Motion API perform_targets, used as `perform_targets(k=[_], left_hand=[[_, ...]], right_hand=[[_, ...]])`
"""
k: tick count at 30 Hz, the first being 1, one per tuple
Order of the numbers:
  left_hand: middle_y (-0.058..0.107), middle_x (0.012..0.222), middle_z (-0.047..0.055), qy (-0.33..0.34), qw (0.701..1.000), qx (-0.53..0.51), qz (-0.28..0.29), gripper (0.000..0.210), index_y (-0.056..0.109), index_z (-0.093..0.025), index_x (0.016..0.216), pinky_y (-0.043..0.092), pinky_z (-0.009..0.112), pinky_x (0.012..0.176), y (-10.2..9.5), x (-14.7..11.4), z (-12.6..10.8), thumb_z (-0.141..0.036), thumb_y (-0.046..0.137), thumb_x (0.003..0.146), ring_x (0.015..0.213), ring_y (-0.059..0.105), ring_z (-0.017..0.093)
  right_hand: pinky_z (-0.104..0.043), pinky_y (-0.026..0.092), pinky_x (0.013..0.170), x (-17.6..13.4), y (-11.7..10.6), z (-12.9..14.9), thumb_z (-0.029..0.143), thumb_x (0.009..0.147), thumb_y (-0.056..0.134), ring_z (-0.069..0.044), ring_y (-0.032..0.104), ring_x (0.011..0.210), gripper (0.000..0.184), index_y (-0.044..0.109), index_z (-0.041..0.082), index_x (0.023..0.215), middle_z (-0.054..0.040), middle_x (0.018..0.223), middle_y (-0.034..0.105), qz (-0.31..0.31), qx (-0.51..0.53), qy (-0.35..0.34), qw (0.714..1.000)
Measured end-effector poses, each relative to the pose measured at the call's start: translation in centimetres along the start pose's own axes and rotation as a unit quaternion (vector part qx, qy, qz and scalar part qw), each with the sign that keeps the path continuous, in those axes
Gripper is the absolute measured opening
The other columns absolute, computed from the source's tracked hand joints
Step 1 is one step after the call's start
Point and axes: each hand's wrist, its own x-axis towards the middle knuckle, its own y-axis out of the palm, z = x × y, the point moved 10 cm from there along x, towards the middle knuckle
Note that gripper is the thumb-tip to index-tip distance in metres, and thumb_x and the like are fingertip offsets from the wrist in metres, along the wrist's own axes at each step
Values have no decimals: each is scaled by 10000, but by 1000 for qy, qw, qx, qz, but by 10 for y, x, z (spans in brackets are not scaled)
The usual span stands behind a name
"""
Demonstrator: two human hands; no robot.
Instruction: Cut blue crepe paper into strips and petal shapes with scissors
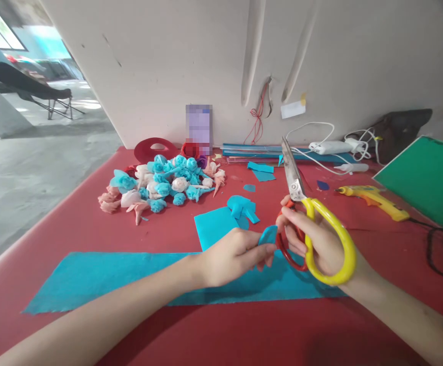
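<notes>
Pinched in my left hand (pixel 234 254) is a small rounded piece of blue crepe paper (pixel 269 235). My right hand (pixel 322 244) holds a pair of scissors (pixel 293 175) with one yellow and one red handle; the blades point up and away and look nearly closed. Below both hands lies a long blue crepe paper strip (pixel 122 279). Just beyond my left hand is a blue paper square (pixel 215 226), with curved blue offcuts (pixel 240 207) on its corner. A heap of blue, white and pink paper roses (pixel 168 185) sits at the back left.
A yellow glue gun (pixel 377 201) with a black cord lies at the right, near a leaning green board (pixel 429 178). White cables and a power strip (pixel 331 147) run along the wall. A purple card (pixel 199 127) and a red ring (pixel 156 150) stand behind the roses.
</notes>
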Motion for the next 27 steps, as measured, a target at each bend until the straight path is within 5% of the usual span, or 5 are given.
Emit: perform_targets(k=[7,12,16,21,27], left_hand=[[551,592,18,11,1000,20,13,395,541,-163,662,418,196,559,18,-2,19,-399,370,928,561,554,118],[528,576,0,-11,999,-50,-19,385,546,-161,656,403,198,537,11,-3,24,-417,406,907,537,523,107],[530,572,-2,-22,977,-160,-137,382,561,-155,621,427,226,591,-17,-5,21,-433,482,871,576,513,121],[628,954,25,38,911,-282,-297,250,626,-184,757,411,272,917,-65,-8,19,-370,508,876,1032,532,181],[684,981,22,40,862,-415,-289,255,699,-188,734,401,317,980,-78,0,36,-293,512,873,1174,508,210]], right_hand=[[-267,450,473,11,4,-16,128,546,592,-140,538,546,277,504,214,795,-10,653,653,46,74,128,988],[-274,410,457,7,9,-19,125,543,548,-151,518,560,287,508,213,814,-27,706,647,90,94,163,978],[-249,357,430,4,10,-17,119,571,502,-107,436,463,290,547,194,847,-18,663,615,116,119,187,968],[-199,206,356,-13,28,-15,139,605,492,-62,280,393,278,605,183,855,-11,619,574,209,166,246,932],[-187,199,350,-37,51,-9,173,636,494,-52,242,383,196,597,211,798,0,600,562,283,186,285,896]])
